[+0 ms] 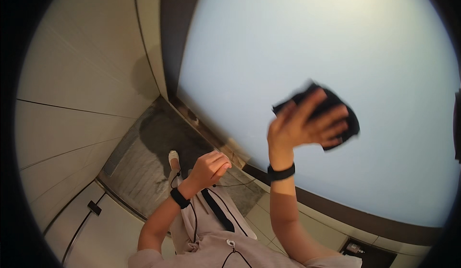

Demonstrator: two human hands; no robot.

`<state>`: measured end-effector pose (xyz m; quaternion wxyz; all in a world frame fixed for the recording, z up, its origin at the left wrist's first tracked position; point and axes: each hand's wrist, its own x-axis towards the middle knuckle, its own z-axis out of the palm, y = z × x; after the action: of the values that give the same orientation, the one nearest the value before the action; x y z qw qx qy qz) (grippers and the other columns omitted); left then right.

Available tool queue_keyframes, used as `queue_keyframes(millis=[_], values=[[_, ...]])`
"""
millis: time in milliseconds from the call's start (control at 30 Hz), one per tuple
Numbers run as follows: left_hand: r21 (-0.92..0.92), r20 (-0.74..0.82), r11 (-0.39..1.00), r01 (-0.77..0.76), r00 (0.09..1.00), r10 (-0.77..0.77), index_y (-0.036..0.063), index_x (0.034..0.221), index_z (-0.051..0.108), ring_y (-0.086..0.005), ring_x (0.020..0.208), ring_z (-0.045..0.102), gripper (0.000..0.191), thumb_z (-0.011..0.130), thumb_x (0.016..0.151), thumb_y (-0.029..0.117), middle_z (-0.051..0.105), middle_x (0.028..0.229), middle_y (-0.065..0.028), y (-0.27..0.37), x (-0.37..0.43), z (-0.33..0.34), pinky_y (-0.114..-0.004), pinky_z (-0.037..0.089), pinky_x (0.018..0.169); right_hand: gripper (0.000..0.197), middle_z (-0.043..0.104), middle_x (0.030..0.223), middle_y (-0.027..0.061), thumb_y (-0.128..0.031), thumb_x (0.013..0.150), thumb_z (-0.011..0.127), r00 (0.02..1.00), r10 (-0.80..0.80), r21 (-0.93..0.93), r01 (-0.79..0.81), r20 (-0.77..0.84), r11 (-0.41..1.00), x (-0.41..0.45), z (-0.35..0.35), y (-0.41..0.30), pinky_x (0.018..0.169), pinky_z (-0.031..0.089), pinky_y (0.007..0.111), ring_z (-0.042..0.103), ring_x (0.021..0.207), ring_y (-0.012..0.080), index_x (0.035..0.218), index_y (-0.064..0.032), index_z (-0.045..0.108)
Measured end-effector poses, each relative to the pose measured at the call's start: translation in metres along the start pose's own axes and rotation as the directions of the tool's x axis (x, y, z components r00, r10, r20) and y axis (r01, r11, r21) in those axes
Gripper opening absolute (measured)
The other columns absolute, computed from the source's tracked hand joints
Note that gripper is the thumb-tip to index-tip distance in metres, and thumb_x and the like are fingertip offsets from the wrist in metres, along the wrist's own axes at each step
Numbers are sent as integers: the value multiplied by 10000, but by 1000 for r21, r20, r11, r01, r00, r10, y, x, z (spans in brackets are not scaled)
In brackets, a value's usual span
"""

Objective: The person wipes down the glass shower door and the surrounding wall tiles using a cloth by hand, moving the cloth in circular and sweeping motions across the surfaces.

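Observation:
My right hand (306, 126) lies with fingers spread over a black cloth (351, 124), holding it against a pale, frosted-looking glass panel (230, 70). Both hand and cloth are blurred. A dark frame (176, 27) borders the panel on the left and along the bottom. My left hand (212, 165) hangs in front of my body with its fingers curled in, and nothing shows in it. Each wrist wears a black band.
Light wall panels (79, 59) with dark seams rise on the left. Below is a dark grey floor section (133, 174) beside pale tiles (259, 228). At the lower right, a small bottle (354, 247) sits in a dark recess (378, 259). Thin black cords (194, 221) hang across my clothes.

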<state>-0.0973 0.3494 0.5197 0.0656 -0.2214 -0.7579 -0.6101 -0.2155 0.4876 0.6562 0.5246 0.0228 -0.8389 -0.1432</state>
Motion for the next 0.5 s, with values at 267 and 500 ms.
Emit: queue_keyframes(millis=[267, 500], values=[[19, -127, 988, 152, 981, -148, 62, 793, 613, -259, 647, 539, 234, 491, 945, 192, 592, 733, -68, -19, -2, -60, -367, 443, 588, 697, 367, 1500, 24, 1, 754, 489, 965, -260, -21, 261, 45, 965, 22, 88, -164, 1142, 13, 493, 327, 1371, 233, 1413, -221, 445], [-10, -20, 978, 209, 978, -210, 51, 783, 636, -240, 599, 555, 282, 503, 947, 237, 600, 681, -74, -18, -11, -49, -345, 436, 553, 679, 432, 1439, -122, -52, 786, 463, 854, -470, -44, 491, 224, 870, -43, 64, -91, 1163, 3, 391, 476, 1171, 35, 1423, -286, 422]])
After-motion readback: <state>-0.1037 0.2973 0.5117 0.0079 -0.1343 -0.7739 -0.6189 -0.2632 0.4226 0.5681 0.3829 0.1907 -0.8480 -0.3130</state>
